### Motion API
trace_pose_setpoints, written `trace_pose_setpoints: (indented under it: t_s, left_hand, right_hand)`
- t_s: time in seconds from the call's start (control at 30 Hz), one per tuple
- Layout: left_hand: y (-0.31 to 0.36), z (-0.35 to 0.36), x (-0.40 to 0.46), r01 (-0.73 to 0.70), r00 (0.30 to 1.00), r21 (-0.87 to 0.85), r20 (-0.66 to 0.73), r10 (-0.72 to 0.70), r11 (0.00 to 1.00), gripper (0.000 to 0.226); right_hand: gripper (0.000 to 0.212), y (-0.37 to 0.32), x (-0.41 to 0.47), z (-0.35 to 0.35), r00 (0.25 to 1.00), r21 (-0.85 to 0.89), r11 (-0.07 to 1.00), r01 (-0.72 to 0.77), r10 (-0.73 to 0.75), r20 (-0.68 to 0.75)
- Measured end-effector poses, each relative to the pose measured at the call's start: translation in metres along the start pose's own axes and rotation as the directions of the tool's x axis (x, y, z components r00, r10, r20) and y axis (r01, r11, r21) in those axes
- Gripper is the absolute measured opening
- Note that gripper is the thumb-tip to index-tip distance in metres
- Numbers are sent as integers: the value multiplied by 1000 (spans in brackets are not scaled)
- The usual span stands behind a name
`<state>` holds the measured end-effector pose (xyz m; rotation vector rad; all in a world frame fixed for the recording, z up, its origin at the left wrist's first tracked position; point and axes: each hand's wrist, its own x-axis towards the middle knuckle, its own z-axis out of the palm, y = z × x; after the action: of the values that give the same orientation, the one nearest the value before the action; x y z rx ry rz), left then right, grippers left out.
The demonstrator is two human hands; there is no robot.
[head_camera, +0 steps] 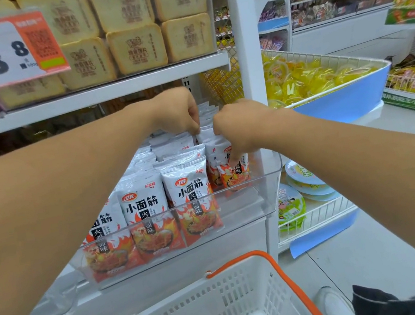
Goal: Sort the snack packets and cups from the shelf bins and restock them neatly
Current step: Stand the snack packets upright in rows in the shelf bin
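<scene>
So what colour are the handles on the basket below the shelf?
Orange handles on a white basket, seen in the head view.

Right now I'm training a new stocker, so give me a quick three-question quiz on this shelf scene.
1. True or false: both hands are in the clear bin of packets.
2. Which does the right hand grip? A) a jelly cup B) a packet C) the basket handle
3. Fill in: the basket under the bin has ____ handles.

Key: 1 true: the left hand pinches packet tops at the back too. 2 B. 3 orange.
</scene>
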<state>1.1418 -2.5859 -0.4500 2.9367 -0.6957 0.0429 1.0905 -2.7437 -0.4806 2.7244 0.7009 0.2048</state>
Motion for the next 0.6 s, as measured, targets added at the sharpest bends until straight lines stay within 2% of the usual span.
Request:
trace_pose_setpoints:
  t_s: [0.13,0.27,0.4,0.53,0.6]
  left_hand:
    - [-2,4,1,-13,997,-174,-83,-2,985,7]
    - [-12,11,-4,28,993,-340,-98,-65,940,10]
    - [-14,14,-7,46,995,-215,-75,-63,976,6]
    - [-4,7,-7,30,995,-87,-95,-38,996,9]
    - [-1,5,-6,38,996,-71,-79,-43,997,8]
  right_hand:
    - [45,6,2,-1,1000,74,997,-21,20,8]
    - [64,11,-4,-6,999,140,989,-40,39,3]
    - [53,8,-2,-3,998,119,991,-57,58,-7]
    - [66,7,3,3,998,52,998,-29,31,-45]
    - [63,6,2,4,998,12,1000,-19,19,-67]
